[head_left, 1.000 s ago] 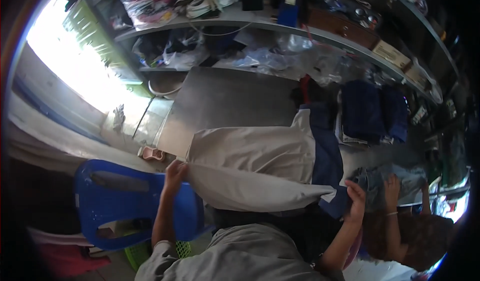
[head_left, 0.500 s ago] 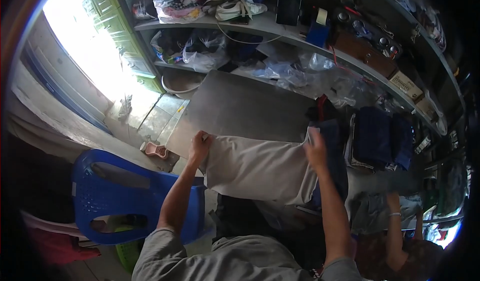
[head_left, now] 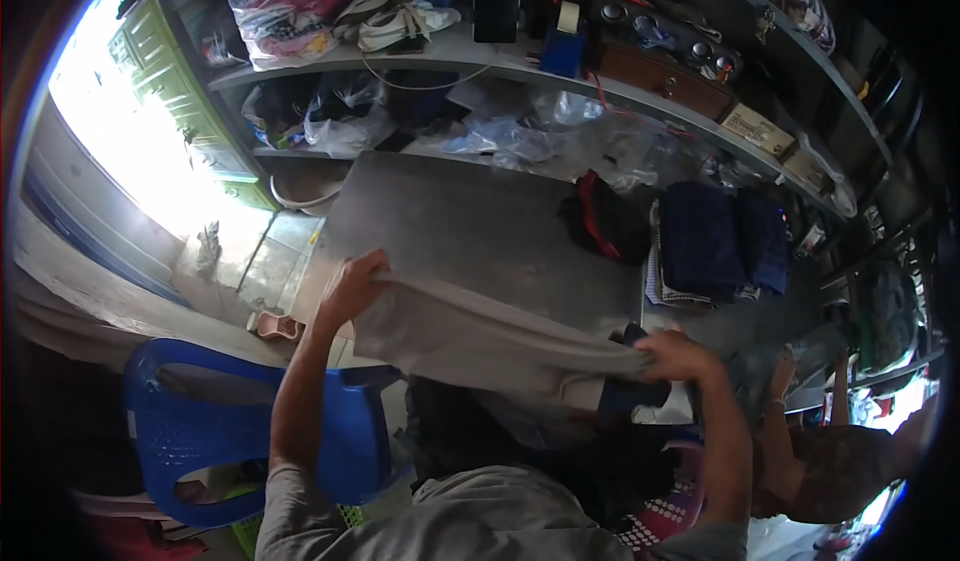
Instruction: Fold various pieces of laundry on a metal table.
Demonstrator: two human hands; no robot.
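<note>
A light grey garment (head_left: 480,336) is stretched between my two hands above the near edge of a grey metal table (head_left: 470,231). My left hand (head_left: 352,283) grips its left end near the table's front left corner. My right hand (head_left: 678,353) grips the right end, where a dark blue piece of cloth (head_left: 625,393) bunches under the fingers. The cloth sags a little in the middle and hides what lies just beneath it.
Folded dark blue clothes (head_left: 715,236) and a black and red bundle (head_left: 600,216) lie at the table's right. Cluttered shelves (head_left: 480,51) run behind. A blue plastic chair (head_left: 200,431) stands at lower left. Another person's arm (head_left: 790,401) is at lower right.
The garment has gone from a wide open spread to a narrower folded band. My right hand moved down and right; my left hand stayed near the table's left corner.
</note>
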